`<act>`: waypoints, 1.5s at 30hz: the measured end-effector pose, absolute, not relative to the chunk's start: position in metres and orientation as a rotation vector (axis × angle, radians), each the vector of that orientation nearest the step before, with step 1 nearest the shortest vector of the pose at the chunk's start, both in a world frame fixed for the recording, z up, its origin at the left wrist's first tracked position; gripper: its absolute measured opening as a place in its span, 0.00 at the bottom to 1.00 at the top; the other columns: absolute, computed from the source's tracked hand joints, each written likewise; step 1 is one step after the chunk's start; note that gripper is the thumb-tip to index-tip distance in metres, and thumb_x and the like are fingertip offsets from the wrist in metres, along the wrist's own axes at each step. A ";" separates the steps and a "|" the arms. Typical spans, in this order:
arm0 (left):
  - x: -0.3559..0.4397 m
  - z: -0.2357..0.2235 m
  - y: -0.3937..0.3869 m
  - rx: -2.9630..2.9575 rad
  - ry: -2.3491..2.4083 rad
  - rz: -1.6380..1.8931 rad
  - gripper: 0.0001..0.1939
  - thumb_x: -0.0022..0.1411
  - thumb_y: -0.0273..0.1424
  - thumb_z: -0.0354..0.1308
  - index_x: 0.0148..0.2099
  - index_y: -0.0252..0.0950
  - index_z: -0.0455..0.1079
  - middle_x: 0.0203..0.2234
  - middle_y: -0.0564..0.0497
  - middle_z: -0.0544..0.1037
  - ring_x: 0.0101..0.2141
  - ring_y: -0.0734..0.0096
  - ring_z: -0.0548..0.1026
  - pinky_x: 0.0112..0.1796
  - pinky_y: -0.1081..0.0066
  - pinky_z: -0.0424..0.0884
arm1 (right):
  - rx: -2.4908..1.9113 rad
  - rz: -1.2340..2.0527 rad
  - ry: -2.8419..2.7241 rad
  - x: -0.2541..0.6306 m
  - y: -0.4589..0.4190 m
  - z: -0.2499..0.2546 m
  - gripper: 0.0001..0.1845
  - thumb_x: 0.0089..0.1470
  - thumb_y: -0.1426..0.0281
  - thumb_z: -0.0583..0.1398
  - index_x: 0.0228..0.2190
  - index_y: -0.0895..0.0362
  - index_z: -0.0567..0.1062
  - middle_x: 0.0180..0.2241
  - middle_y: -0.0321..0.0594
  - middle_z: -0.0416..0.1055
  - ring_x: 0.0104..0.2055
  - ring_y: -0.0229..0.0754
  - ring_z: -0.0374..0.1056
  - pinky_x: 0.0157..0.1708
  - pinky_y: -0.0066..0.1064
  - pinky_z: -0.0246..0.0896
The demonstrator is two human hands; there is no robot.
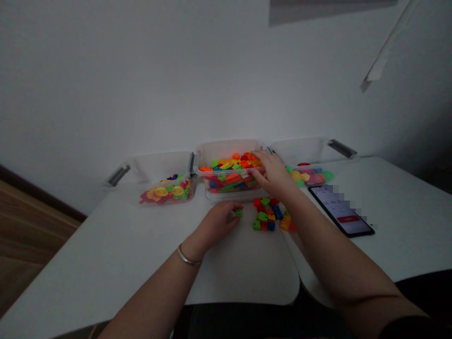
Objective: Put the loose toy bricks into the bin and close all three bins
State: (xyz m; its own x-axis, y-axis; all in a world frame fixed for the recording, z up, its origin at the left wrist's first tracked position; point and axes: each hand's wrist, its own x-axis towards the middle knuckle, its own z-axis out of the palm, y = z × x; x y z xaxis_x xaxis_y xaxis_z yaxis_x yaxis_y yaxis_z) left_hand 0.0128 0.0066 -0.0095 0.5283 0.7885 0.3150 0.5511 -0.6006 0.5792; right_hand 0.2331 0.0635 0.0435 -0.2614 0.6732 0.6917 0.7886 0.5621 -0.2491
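My left hand point(219, 221) rests on the white table point(116, 254) with its fingers curled around a small green brick point(239, 213). My right hand point(273, 175) reaches into the right side of the middle clear bin point(229, 147), which is full of coloured bricks point(229, 173); its fingers lie on the bricks at the bin's rim, and I cannot see whether they hold one. A loose cluster of red, green, blue and orange bricks point(270, 214) lies on the table between my two hands.
A clear bin with yellow, red and green pieces point(165, 192) stands at the left. Another clear bin with round coloured pieces point(310, 175) stands at the right. A phone point(341, 210) with a lit screen lies right of my right forearm. A wall is behind.
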 end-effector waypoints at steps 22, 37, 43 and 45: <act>0.005 -0.002 0.020 1.171 0.830 1.198 0.24 0.43 0.38 0.72 0.40 0.35 0.68 0.30 0.52 0.78 0.30 0.73 0.75 0.34 0.71 0.71 | -0.763 0.250 -2.436 0.182 0.021 0.046 0.15 0.54 0.75 0.60 0.44 0.54 0.75 0.45 0.43 0.75 0.49 0.46 0.68 0.50 0.40 0.63; 0.004 -0.002 0.019 1.146 0.841 1.153 0.28 0.44 0.46 0.71 0.42 0.36 0.68 0.31 0.51 0.77 0.30 0.72 0.76 0.34 0.70 0.71 | -0.658 0.250 -2.282 0.190 0.027 0.048 0.12 0.54 0.73 0.61 0.42 0.53 0.74 0.44 0.42 0.75 0.51 0.45 0.68 0.52 0.40 0.62; 0.004 -0.001 0.018 1.130 0.888 1.137 0.24 0.45 0.44 0.71 0.39 0.36 0.69 0.28 0.52 0.78 0.28 0.74 0.75 0.34 0.71 0.70 | -0.886 -0.108 -1.833 0.222 0.039 0.066 0.09 0.52 0.69 0.63 0.38 0.53 0.74 0.39 0.43 0.76 0.43 0.48 0.70 0.45 0.42 0.65; 0.003 -0.003 0.019 1.200 0.898 1.128 0.22 0.47 0.43 0.70 0.39 0.36 0.69 0.28 0.52 0.77 0.28 0.74 0.74 0.33 0.72 0.69 | -0.961 -0.183 -1.708 0.234 0.045 0.068 0.06 0.52 0.69 0.63 0.35 0.53 0.73 0.38 0.42 0.76 0.41 0.48 0.69 0.43 0.42 0.65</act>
State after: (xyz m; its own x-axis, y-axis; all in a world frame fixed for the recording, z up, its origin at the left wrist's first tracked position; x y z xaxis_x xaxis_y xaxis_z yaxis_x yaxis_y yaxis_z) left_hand 0.0031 0.0185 -0.0031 0.2319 0.9718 0.0431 -0.1753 -0.0019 0.9845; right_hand 0.2337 0.0453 0.0676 -0.0565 0.5022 0.8629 0.6732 0.6574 -0.3385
